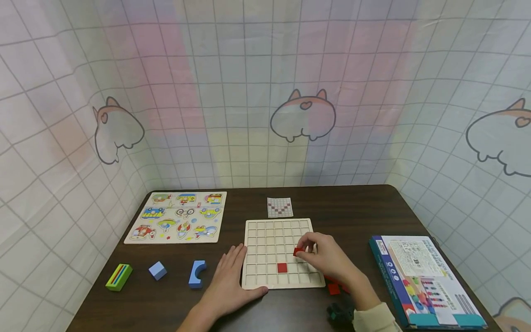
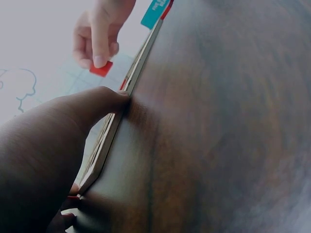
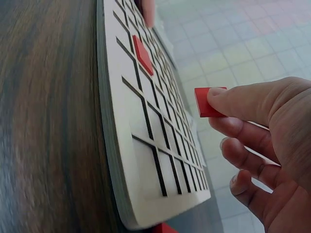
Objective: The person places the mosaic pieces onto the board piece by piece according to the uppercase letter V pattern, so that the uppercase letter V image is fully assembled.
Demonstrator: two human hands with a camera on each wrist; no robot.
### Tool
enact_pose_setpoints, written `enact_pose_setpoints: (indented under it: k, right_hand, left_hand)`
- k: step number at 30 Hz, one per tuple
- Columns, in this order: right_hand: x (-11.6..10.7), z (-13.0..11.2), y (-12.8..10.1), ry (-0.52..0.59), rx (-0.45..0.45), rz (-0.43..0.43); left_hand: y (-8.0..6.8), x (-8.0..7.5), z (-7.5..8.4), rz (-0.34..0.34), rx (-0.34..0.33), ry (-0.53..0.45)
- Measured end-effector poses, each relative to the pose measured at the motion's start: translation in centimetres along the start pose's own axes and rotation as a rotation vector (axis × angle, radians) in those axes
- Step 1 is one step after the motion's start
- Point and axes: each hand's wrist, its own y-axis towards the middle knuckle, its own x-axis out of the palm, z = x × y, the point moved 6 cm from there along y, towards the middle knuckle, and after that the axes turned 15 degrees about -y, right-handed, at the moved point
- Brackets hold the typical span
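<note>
Dark wooden table (image 1: 332, 203) set against a checked curtain (image 1: 249, 92) printed with cartoon animals. Centre: a pale wooden grid board (image 1: 265, 249) lying flat, with one red tile (image 1: 282, 267) seated in a cell of its second row from the near edge. Right hand (image 1: 327, 258), poised over the right part of the board: thumb and forefinger pinch a second red tile (image 1: 298, 251) by its edge, so that the tile juts out beyond the fingertips (image 3: 216, 97) and hangs clear above the cells, not touching them; the remaining fingers curl loosely beneath it. Left hand (image 1: 230, 281): fingers straight and together, lying flat on the table, with the thumb (image 2: 104, 99) pressed against the board's near left edge. More red tiles (image 1: 333, 288) lie on the table just beneath the right wrist. Beyond the board, a small pattern card (image 1: 280, 207); far left, a picture puzzle (image 1: 178, 216) and three loose blocks (image 1: 157, 270); far right, a box (image 1: 427, 276).
</note>
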Motion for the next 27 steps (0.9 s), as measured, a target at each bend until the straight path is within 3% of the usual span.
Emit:
enact_pose_setpoints:
  k: [18,27]
  right_hand:
    - [3.0,-3.0,1.3,0.038,-0.173,-0.042]
    - [3.8,-4.1,1.8,0.035,-0.191,-0.059]
  left_hand:
    - [0.1,0.0,-0.3,-0.003,0.000,0.006]
    - [0.1,0.0,-0.1,-0.003,0.010,0.006]
